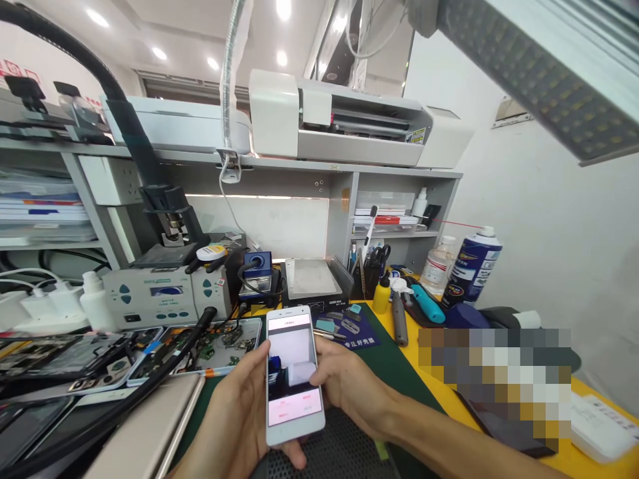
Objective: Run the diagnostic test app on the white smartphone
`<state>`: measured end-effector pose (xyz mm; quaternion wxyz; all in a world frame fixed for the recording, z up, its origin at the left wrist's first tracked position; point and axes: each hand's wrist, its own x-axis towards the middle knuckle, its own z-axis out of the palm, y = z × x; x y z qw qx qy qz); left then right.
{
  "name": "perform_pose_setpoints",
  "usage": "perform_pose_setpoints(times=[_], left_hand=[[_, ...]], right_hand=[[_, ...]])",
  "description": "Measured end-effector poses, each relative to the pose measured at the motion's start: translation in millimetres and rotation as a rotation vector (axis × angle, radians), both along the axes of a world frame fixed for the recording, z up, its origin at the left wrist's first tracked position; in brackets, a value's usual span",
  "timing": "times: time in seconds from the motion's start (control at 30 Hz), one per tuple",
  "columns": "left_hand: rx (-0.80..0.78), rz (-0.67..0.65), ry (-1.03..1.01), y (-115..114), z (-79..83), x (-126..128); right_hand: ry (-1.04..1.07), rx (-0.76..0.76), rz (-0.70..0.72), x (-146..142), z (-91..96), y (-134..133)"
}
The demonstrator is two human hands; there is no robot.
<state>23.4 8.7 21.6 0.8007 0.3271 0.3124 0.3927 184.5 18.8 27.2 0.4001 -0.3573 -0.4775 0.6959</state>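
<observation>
A white smartphone is held upright between my two hands, its lit screen facing me with a picture and some pink areas on it. My left hand wraps the phone's left side and lower back, fingertips showing below its bottom edge. On the right edge, my right hand grips the phone, the thumb lying at the screen's edge. Beneath the hands is a dark perforated surface on a green mat. Behind the phone lies a dark blue pad with small blades.
A hot-air station and trays of phone parts stand left, with a thick black hose crossing them. Right are a spray can, a yellow bottle and a blurred-out patch. A lamp hangs above right.
</observation>
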Motion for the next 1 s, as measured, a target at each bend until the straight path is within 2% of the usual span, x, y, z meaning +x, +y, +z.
perform_pose_setpoints(times=[0.1,0.33,0.5,1.0], left_hand=[[-0.015,-0.006,0.012,-0.9,2.2,-2.0],[-0.012,0.029,-0.024,0.9,-4.1,-2.8],[-0.016,0.026,-0.021,1.2,-4.3,-2.6],[-0.009,0.031,-0.045,1.3,-8.6,-2.8]], right_hand=[[-0.020,0.004,0.018,1.5,1.1,1.6],[-0.021,0.074,0.183,4.5,2.5,4.4],[-0.009,0.119,0.185,4.9,-0.3,5.3],[-0.016,0.097,0.180,4.8,2.3,3.0]])
